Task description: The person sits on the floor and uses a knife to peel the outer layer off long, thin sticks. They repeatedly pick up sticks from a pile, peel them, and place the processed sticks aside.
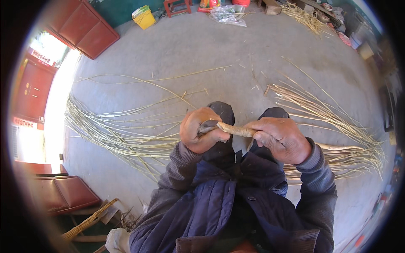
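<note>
My left hand [201,130] is closed around a small dark grey tool that looks like a metal blade [207,126]; its handle is hidden in my fist. Against that tool, near my left thumb, rests the tip of a pale peeled wooden stick [236,130]. My right hand [279,139] grips the stick a short way from this tip, thumb along it. A thicker pale length [339,147] shows beyond my right wrist and seems to be the same stick. Both hands are in front of my knees.
Long thin greenish rods [109,135] lie fanned out on the floor at left. Brownish rods [325,109] lie at right. Farther off are a yellow bucket [144,19], a red stool [177,7] and a clear plastic bag [228,16]. A red door panel [82,27] stands at far left.
</note>
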A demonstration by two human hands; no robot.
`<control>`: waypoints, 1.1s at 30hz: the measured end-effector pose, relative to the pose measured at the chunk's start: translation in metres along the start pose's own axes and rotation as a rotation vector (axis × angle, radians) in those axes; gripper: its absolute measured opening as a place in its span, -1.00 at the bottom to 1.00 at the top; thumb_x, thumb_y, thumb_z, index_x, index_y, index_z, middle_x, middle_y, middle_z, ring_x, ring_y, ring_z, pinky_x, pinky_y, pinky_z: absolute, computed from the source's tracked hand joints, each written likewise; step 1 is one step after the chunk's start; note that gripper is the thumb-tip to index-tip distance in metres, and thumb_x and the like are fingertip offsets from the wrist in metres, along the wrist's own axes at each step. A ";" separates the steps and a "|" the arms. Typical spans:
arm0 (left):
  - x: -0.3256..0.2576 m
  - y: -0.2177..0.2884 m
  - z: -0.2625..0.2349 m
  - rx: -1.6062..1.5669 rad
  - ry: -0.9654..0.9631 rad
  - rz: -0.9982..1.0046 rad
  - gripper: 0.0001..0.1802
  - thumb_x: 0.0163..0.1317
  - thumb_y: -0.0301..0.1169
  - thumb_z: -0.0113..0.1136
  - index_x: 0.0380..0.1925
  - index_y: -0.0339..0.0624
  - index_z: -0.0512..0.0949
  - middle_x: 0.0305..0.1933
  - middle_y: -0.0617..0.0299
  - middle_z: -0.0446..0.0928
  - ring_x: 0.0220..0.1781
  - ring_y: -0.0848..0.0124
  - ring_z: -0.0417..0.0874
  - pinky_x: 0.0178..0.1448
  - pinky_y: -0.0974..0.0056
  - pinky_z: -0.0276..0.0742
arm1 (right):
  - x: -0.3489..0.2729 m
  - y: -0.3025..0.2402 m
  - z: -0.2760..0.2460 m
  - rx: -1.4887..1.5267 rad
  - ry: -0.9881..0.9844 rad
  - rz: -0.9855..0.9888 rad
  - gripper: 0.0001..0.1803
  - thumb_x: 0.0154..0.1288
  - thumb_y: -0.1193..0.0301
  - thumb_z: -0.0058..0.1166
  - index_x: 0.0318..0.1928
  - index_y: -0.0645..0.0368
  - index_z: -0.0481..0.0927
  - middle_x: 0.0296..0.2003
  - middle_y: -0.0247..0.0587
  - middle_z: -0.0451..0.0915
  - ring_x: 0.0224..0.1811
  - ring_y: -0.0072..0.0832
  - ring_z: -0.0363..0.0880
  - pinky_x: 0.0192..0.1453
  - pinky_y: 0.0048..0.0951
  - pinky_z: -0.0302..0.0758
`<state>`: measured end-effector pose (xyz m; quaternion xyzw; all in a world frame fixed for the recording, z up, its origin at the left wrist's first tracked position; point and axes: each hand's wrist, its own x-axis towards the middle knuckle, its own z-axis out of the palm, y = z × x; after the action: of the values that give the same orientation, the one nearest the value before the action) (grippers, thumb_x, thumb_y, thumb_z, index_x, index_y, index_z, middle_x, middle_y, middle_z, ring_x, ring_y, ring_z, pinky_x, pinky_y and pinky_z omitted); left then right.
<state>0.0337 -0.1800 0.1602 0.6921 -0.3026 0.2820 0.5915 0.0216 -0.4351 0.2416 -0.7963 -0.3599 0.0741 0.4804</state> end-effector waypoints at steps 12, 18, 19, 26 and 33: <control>0.009 0.007 -0.003 -0.043 -0.115 0.066 -0.41 -0.07 -0.14 0.65 -0.27 -0.27 0.48 -0.46 0.10 0.63 -0.50 0.26 0.68 -0.44 0.27 0.54 | 0.000 -0.011 0.006 -0.057 0.024 -0.014 -0.78 0.49 0.37 0.12 0.03 0.21 0.61 -0.34 -0.01 0.62 -0.32 -0.01 0.66 -0.29 -0.15 0.56; -0.007 0.005 0.029 -0.116 -0.017 0.083 -0.41 0.00 -0.11 0.61 -0.24 -0.32 0.49 -0.43 0.08 0.63 -0.49 0.22 0.67 -0.43 0.24 0.54 | 0.000 -0.014 0.012 -0.141 0.053 -0.031 -0.82 0.48 0.33 0.13 -0.05 0.14 0.60 -0.34 -0.07 0.61 -0.32 -0.03 0.64 -0.32 -0.15 0.55; -0.008 0.006 0.036 -0.103 -0.054 0.118 -0.41 0.01 -0.10 0.61 -0.24 -0.33 0.50 -0.42 0.07 0.63 -0.48 0.22 0.67 -0.43 0.22 0.54 | -0.001 -0.012 0.013 -0.152 0.061 -0.041 -0.83 0.48 0.33 0.13 -0.05 0.13 0.60 -0.34 -0.07 0.62 -0.33 -0.03 0.64 -0.33 -0.16 0.55; -0.017 0.001 0.045 -0.161 0.010 0.093 -0.38 0.12 0.00 0.52 -0.21 -0.35 0.50 -0.36 0.01 0.63 -0.42 0.23 0.68 -0.41 0.20 0.54 | 0.001 -0.019 0.013 -0.199 0.115 -0.081 -0.83 0.45 0.32 0.15 -0.10 0.13 0.60 -0.40 -0.13 0.57 -0.41 -0.08 0.63 -0.38 -0.20 0.52; -0.007 0.014 0.011 -0.350 0.047 -0.284 -0.33 0.35 0.17 0.26 -0.26 -0.35 0.43 -0.39 0.01 0.59 -0.47 0.25 0.64 -0.46 0.20 0.53 | -0.022 -0.006 -0.001 -0.411 0.200 -0.007 -0.82 0.36 0.30 0.26 -0.21 0.14 0.63 -0.46 -0.16 0.54 -0.46 -0.15 0.61 -0.41 -0.20 0.51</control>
<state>0.0189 -0.1923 0.1622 0.6079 -0.2327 0.1552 0.7431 0.0025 -0.4481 0.2420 -0.8796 -0.3208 -0.0815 0.3417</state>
